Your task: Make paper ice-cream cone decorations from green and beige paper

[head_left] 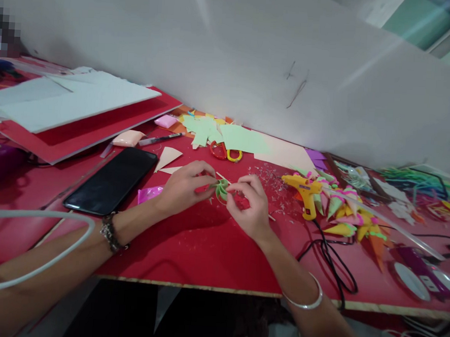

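A small green curled paper piece (221, 189) is held between my two hands, above the red tabletop. My left hand (189, 184) pinches its left side, thumb and fingertips together. From the right, my right hand (251, 203) pinches the other edge. A thin pale stick (223, 177) shows just behind the fingers. Close to my left hand lie a peach paper wedge (168, 158) and a shiny pink packet (149, 194). Beyond the hands rest scissors with red and yellow handles (234, 155), their blades hidden under green paper (236, 137).
A yellow glue gun (303, 191) with a black cord (324, 256) lies right, beside several coloured paper cones (342, 209). At left are a black phone (112, 182), a peach packet (128, 138) and stacked white boards (80, 98). A grey wall (232, 57) rises behind.
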A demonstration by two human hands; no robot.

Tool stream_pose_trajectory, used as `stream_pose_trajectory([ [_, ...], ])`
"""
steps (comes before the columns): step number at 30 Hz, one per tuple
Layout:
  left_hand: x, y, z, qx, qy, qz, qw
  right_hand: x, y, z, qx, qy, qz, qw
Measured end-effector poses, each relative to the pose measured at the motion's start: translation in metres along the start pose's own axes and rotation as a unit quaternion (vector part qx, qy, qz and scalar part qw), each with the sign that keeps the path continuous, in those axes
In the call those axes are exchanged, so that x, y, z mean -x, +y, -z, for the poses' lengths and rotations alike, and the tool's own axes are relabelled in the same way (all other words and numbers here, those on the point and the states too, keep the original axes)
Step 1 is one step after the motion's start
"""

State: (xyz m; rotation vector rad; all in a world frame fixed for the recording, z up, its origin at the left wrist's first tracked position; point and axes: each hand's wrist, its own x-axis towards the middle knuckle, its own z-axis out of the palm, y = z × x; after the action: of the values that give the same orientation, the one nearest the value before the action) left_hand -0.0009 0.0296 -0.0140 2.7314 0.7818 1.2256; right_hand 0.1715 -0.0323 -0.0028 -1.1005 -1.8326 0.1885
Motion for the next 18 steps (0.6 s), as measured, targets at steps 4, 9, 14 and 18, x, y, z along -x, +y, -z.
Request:
stream_pose_trajectory([
  [4, 0.0001, 0.0000, 0.0006, -0.030, -0.002, -0.003, 1.000, -0.0004, 0.0025, -0.0023, 0.010, -0.024, -0.018, 0.999],
  [9, -0.0004, 0.0011, 0.0021, -0.052, 0.003, -0.005, 0.999, -0.0007, 0.0053, -0.0041, 0.028, -0.031, -0.007, 0.999],
  [14, 0.0001, 0.0004, 0.0012, -0.013, -0.017, 0.004, 1.000, -0.0002, 0.0081, -0.0047, 0.044, -0.040, 0.002, 0.998],
  [18, 0.0002, 0.0024, 0.0000, 0.030, -0.037, 0.011, 0.999, 0.0003, 0.0102, -0.0057, 0.049, -0.040, 0.002, 0.998],
])
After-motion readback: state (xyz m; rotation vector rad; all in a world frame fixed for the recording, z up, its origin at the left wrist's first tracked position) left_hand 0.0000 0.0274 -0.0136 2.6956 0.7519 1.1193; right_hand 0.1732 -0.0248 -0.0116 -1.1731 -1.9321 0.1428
